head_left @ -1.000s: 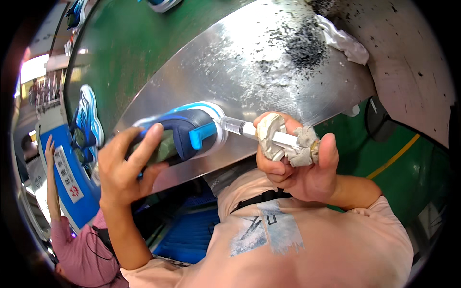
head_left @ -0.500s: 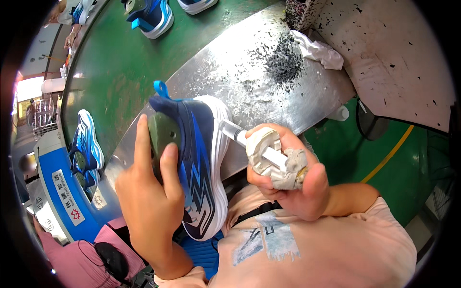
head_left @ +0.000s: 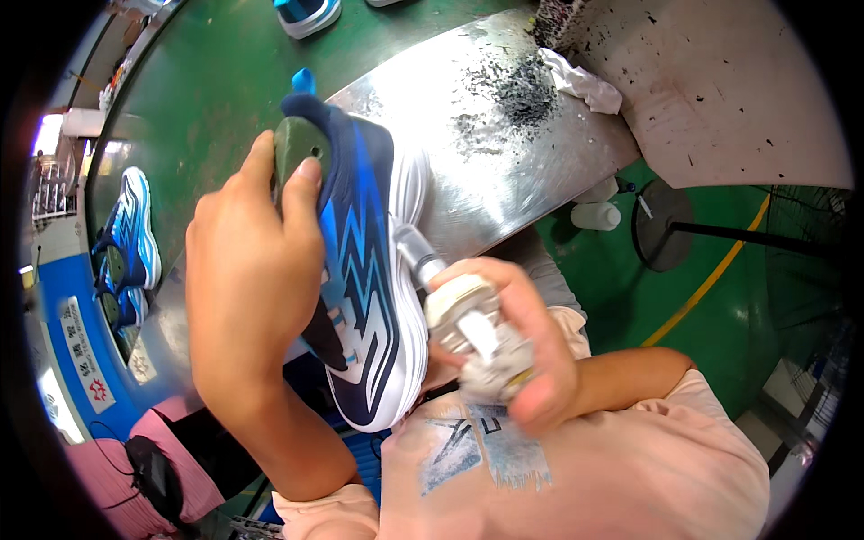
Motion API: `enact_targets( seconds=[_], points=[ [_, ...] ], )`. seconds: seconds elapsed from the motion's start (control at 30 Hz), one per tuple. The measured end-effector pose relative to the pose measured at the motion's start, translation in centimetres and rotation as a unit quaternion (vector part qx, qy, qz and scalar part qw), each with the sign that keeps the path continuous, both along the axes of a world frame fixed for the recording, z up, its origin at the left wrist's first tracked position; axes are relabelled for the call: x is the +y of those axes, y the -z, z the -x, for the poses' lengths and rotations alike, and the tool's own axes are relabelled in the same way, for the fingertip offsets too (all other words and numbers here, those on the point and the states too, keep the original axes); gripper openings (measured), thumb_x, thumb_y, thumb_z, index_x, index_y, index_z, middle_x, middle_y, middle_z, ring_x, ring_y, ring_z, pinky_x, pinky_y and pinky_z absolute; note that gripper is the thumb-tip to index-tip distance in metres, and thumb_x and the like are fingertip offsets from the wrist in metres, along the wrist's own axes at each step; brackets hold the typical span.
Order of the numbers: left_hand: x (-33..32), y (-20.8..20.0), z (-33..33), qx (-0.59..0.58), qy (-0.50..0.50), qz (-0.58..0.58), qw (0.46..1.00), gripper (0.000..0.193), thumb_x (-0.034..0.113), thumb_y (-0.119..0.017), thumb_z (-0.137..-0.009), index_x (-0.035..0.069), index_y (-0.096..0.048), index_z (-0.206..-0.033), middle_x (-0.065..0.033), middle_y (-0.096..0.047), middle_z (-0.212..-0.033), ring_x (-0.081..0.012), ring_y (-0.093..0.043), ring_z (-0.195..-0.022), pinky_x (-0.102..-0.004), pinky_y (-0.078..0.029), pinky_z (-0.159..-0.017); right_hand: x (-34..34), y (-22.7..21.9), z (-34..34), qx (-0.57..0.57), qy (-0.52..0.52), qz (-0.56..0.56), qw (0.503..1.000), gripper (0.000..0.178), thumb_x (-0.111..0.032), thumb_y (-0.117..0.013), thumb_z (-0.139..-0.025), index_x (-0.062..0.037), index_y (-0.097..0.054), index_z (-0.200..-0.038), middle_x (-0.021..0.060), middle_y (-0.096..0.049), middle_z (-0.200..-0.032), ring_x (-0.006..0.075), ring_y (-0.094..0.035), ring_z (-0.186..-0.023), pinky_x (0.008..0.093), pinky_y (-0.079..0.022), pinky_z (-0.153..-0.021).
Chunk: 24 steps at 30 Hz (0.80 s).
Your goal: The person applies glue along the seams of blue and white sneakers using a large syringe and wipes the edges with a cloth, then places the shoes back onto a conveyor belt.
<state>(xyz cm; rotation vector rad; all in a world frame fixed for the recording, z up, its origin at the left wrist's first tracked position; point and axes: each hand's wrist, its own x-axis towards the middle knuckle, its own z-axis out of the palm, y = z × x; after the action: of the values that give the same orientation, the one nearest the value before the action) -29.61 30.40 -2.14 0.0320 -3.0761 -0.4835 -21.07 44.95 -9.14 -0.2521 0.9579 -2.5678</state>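
My left hand grips a blue and navy running shoe with a thick white sole, thumb and fingers closed on the dark green shoe last inside it. The shoe hangs tilted, heel up and toe toward my body, its sole facing right. In my right hand is a clear syringe with off-white padding wrapped around its rear part. Its tip meets the line between upper and sole, at mid-shoe. Motion slightly blurs the right fingers.
A metal plate with dark crumbs and a white cloth lies on the green table. Other shoes rest at the far edge and on the left. A person in pink sits at lower left. A white bottle stands at right.
The syringe tip has slid along the sole edge from nearer the heel toward the toe. The shoe and my left hand sit higher in view, and the whole view has shifted slightly.
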Motion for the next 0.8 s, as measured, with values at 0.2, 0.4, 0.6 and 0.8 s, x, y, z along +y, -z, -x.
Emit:
enact_targets(
  seconds=[0.2,0.4,0.6,0.8],
  points=[
    [5.2,1.7,-2.8,0.088,0.083,0.011,0.993,0.041,0.02,-0.057,-0.075,0.009,-0.05,-0.114,-0.0172,-0.054,-0.095,-0.0307,-0.051,-0.093,-0.0389,-0.041,-0.076,9.5,3.4,5.0,-0.273,0.043,0.128,0.953,0.064,-0.062,-0.038,-0.075,-0.0052,-0.043,-0.103,-0.0015,-0.031,-0.061,0.0077,-0.024,-0.048,0.0202,-0.021,-0.04],
    [1.9,3.8,-3.5,0.055,0.278,-0.117,0.952,0.045,0.014,-0.07,-0.061,0.008,-0.054,-0.103,-0.0142,-0.05,-0.104,-0.0361,-0.035,-0.116,-0.0512,-0.022,-0.098,8.2,5.2,12.1,-0.352,-0.148,0.12,0.916,0.06,-0.061,-0.036,-0.079,-0.0069,-0.046,-0.103,-0.0033,-0.028,-0.06,0.0069,-0.021,-0.047,0.0183,-0.018,-0.039],
    [0.5,7.9,-9.8,0.304,0.194,-0.031,0.932,0.021,0.005,-0.058,-0.068,0.01,-0.049,-0.086,-0.014,-0.052,-0.091,-0.0324,-0.06,-0.081,-0.0444,-0.049,-0.072,2.8,-0.1,15.8,-0.219,-0.457,-0.04,0.861,0.072,-0.068,-0.031,-0.076,-0.0028,-0.045,-0.104,-0.0003,-0.035,-0.063,0.0064,-0.027,-0.047,0.0168,-0.021,-0.038],
    [4.5,10.2,-13.9,0.36,0.054,0.057,0.929,0.023,0.017,-0.057,-0.077,0.02,-0.042,-0.094,-0.0058,-0.048,-0.1,-0.0236,-0.057,-0.093,-0.0358,-0.045,-0.082,2.3,-5.0,14.8,0.032,-0.478,-0.29,0.829,0.089,-0.075,-0.032,-0.067,0.0066,-0.043,-0.101,0.0099,-0.043,-0.079,0.0135,-0.042,-0.053,0.0212,-0.033,-0.043]
  ],
)
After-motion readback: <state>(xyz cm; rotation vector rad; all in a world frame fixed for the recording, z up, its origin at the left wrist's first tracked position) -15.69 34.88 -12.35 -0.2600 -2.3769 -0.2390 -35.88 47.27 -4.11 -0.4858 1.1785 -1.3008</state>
